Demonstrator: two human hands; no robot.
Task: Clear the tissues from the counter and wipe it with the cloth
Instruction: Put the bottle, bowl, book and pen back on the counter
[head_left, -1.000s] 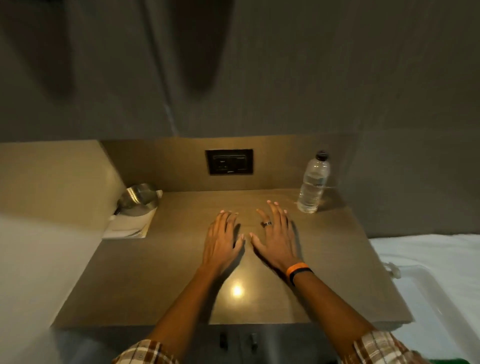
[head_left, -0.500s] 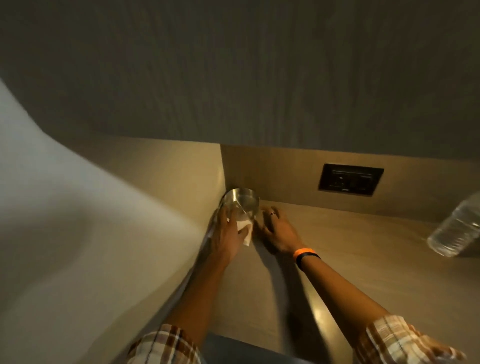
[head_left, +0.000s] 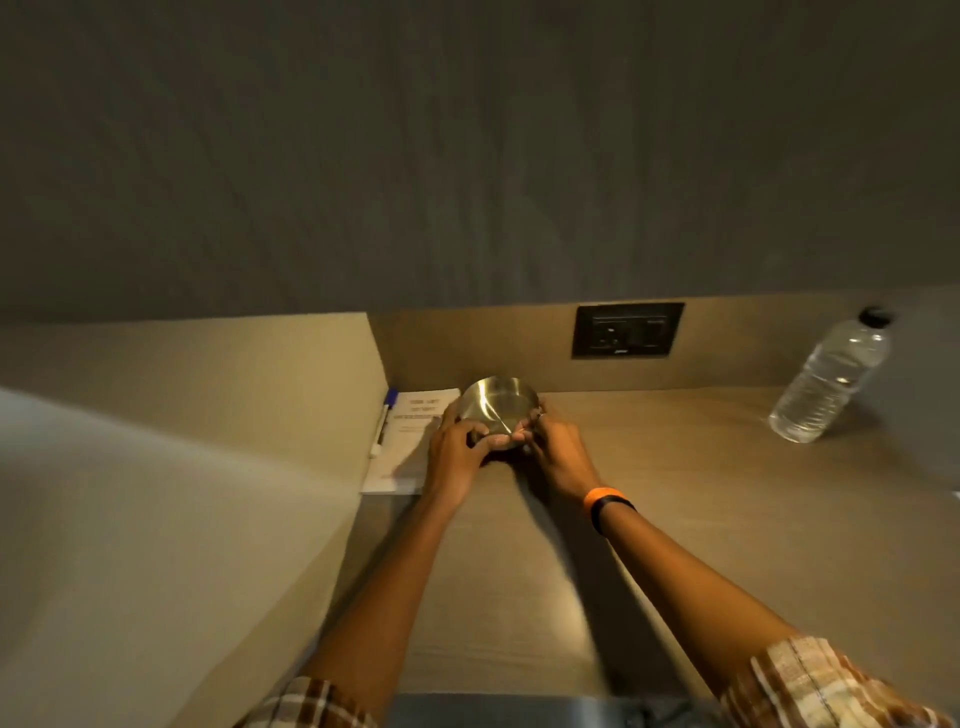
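A round shiny metal bowl (head_left: 496, 405) is held at the back left corner of the brown counter (head_left: 675, 519). My left hand (head_left: 454, 452) grips its left and near side. My right hand (head_left: 556, 449), with a ring and an orange-and-black wristband, grips its right side. Left of the bowl a white printed paper pad (head_left: 410, 441) lies flat on the counter against the side wall, with a blue-capped pen (head_left: 383, 421) on its left edge. No cloth is in view, and I cannot tell whether the white sheets are tissues.
A clear plastic water bottle (head_left: 826, 379) with a black cap stands at the back right. A black socket plate (head_left: 627, 330) is set in the back panel. A beige side wall (head_left: 208, 415) borders the counter on the left.
Both hands went from lying flat at the counter's middle to the back left corner and took hold of the metal bowl. The bowl has come off the white pad, which now shows with its pen.
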